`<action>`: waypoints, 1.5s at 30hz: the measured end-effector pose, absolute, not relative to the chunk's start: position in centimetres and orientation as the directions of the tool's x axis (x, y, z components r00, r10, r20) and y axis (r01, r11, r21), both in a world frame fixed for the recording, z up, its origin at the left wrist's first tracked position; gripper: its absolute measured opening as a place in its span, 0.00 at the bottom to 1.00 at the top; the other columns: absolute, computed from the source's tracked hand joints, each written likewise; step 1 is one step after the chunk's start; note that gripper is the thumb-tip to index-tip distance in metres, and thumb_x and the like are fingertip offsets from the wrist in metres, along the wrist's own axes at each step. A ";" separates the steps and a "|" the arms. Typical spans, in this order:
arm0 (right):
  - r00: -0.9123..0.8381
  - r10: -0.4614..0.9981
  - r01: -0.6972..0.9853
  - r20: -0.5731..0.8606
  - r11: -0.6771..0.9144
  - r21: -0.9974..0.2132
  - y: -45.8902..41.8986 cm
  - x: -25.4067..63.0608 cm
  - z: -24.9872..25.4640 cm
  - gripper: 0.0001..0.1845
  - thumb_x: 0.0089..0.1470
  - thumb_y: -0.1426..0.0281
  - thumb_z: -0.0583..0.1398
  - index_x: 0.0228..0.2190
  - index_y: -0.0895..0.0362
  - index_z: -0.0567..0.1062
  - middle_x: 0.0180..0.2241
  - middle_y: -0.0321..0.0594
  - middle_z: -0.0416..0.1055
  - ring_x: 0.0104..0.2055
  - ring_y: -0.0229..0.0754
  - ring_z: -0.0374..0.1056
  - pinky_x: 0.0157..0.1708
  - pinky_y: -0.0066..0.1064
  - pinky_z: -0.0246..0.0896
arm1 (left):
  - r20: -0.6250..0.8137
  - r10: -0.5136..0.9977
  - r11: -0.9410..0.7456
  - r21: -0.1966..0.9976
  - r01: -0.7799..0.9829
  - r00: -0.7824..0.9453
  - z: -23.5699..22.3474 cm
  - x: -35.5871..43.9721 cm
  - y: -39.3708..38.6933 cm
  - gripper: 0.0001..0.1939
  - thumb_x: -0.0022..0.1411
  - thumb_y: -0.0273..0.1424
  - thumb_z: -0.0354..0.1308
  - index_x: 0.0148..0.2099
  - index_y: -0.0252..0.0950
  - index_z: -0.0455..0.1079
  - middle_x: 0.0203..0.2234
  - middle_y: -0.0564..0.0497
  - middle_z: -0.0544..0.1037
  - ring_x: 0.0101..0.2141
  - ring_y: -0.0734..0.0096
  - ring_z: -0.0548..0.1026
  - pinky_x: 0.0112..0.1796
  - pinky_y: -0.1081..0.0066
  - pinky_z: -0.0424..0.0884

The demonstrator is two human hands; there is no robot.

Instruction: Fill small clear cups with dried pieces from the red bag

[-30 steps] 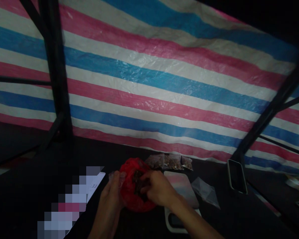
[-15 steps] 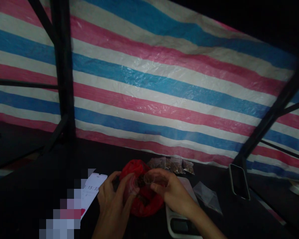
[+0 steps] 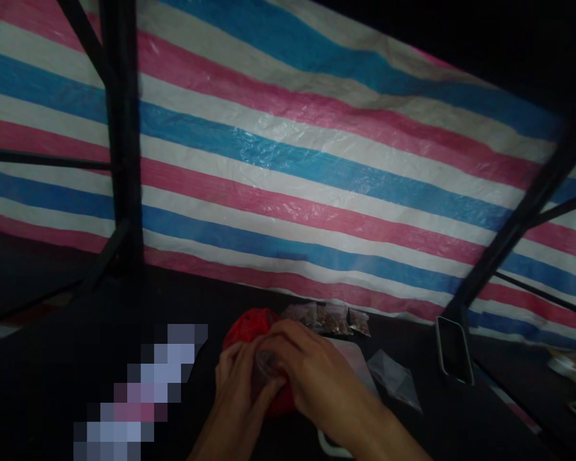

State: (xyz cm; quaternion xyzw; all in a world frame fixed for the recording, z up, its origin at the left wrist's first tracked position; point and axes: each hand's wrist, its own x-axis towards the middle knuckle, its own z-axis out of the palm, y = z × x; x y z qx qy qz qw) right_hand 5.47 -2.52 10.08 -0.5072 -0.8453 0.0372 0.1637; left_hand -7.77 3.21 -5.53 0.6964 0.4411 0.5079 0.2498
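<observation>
My left hand (image 3: pixel 237 378) and my right hand (image 3: pixel 307 371) are together over a red plastic bag (image 3: pixel 252 325). Between their fingers is a small clear plastic cup (image 3: pixel 267 362), largely covered by the hands. The left fingers curl round its near left side; the right fingers close over it from above and the right. Much of the bag, and whatever lies inside it, is hidden behind the hands. Partly under my right forearm is a white digital scale (image 3: pixel 352 355), its display covered.
Several small zip bags of brownish bits (image 3: pixel 333 318) lie behind the red bag. A flat clear bag (image 3: pixel 396 380) rests right of the scale, with a phone-like device (image 3: pixel 454 350) farther right. A blurred-out pale object (image 3: pixel 139 390) is at left. Striped sheeting (image 3: pixel 292 166) hangs behind.
My right hand has moved left to meet my left hand, which has shifted right. Two clear round pieces, one in each hand before, are now brought together. The scale's display has become covered.
</observation>
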 end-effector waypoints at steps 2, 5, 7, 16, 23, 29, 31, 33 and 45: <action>-0.479 0.846 0.838 0.233 0.520 -0.165 -2.6 5.3 10.5 0.27 0.60 0.88 0.53 0.54 0.57 0.76 0.56 0.43 0.74 0.59 0.47 0.70 0.62 0.38 0.66 | 0.444 0.892 -0.449 0.843 0.296 0.090 -5.1 -8.0 3.2 0.24 0.67 0.43 0.59 0.61 0.41 0.70 0.55 0.41 0.73 0.56 0.48 0.73 0.55 0.47 0.75; -0.492 0.823 0.820 0.282 0.548 -0.167 -2.2 5.4 11.1 0.25 0.62 0.86 0.54 0.54 0.54 0.77 0.57 0.42 0.74 0.58 0.45 0.71 0.60 0.35 0.67 | 0.388 0.916 -0.401 0.889 0.222 0.102 -4.2 -8.7 3.1 0.22 0.67 0.46 0.57 0.58 0.44 0.72 0.53 0.44 0.76 0.55 0.49 0.74 0.55 0.49 0.75; -0.405 0.852 0.840 0.332 0.490 -0.232 -1.6 5.8 11.2 0.22 0.64 0.83 0.56 0.53 0.52 0.77 0.58 0.40 0.74 0.57 0.43 0.72 0.58 0.33 0.67 | 0.357 0.933 -0.358 0.910 0.210 0.042 -3.4 -9.3 3.1 0.23 0.66 0.50 0.55 0.55 0.43 0.72 0.52 0.43 0.76 0.54 0.48 0.74 0.54 0.47 0.74; -0.215 0.973 0.968 0.089 0.224 -0.114 3.0 6.1 6.8 0.17 0.53 0.82 0.62 0.44 0.60 0.81 0.48 0.52 0.81 0.55 0.54 0.74 0.55 0.39 0.64 | 0.389 0.908 -0.316 0.880 0.354 -0.156 -2.9 -9.9 4.4 0.26 0.60 0.53 0.55 0.48 0.37 0.67 0.51 0.34 0.71 0.57 0.34 0.66 0.60 0.37 0.63; -0.183 0.982 0.978 0.042 0.187 -0.090 4.3 5.4 5.7 0.20 0.55 0.81 0.60 0.49 0.61 0.78 0.50 0.55 0.80 0.52 0.53 0.77 0.48 0.38 0.67 | 0.112 0.990 -0.090 0.971 0.220 -0.086 -3.0 -8.7 5.0 0.16 0.54 0.45 0.59 0.40 0.41 0.68 0.32 0.44 0.80 0.35 0.45 0.81 0.37 0.52 0.77; -0.238 0.969 0.961 0.059 0.244 -0.130 4.2 5.3 5.0 0.22 0.52 0.81 0.61 0.49 0.58 0.77 0.51 0.51 0.80 0.54 0.51 0.75 0.51 0.36 0.64 | 0.027 0.987 -0.024 0.999 0.024 -0.157 -2.4 -8.9 5.5 0.17 0.50 0.41 0.59 0.42 0.41 0.68 0.37 0.45 0.84 0.42 0.48 0.83 0.44 0.53 0.79; -0.246 0.967 0.955 0.070 0.254 -0.153 4.0 5.3 4.8 0.20 0.52 0.80 0.62 0.47 0.57 0.78 0.50 0.50 0.80 0.54 0.51 0.74 0.52 0.37 0.63 | 0.017 0.987 -0.021 0.999 -0.025 -0.159 -2.1 -9.1 5.6 0.17 0.49 0.40 0.58 0.41 0.41 0.70 0.36 0.47 0.84 0.41 0.49 0.83 0.44 0.53 0.80; -0.256 0.963 0.947 0.079 0.267 -0.180 3.9 5.3 4.6 0.19 0.52 0.80 0.63 0.46 0.57 0.78 0.50 0.49 0.80 0.55 0.51 0.72 0.54 0.38 0.62 | 0.002 0.988 -0.012 0.998 -0.062 -0.151 -1.8 -9.3 5.5 0.16 0.48 0.40 0.58 0.39 0.40 0.71 0.34 0.48 0.84 0.39 0.50 0.83 0.43 0.53 0.79; -0.121 0.987 0.790 0.104 0.160 -0.592 3.6 5.9 3.2 0.20 0.46 0.84 0.62 0.40 0.56 0.80 0.41 0.42 0.83 0.46 0.49 0.79 0.45 0.35 0.69 | 0.000 0.990 -0.018 0.991 -0.132 -0.139 -1.3 -9.9 5.1 0.18 0.49 0.41 0.60 0.42 0.38 0.71 0.36 0.47 0.83 0.40 0.51 0.83 0.44 0.53 0.79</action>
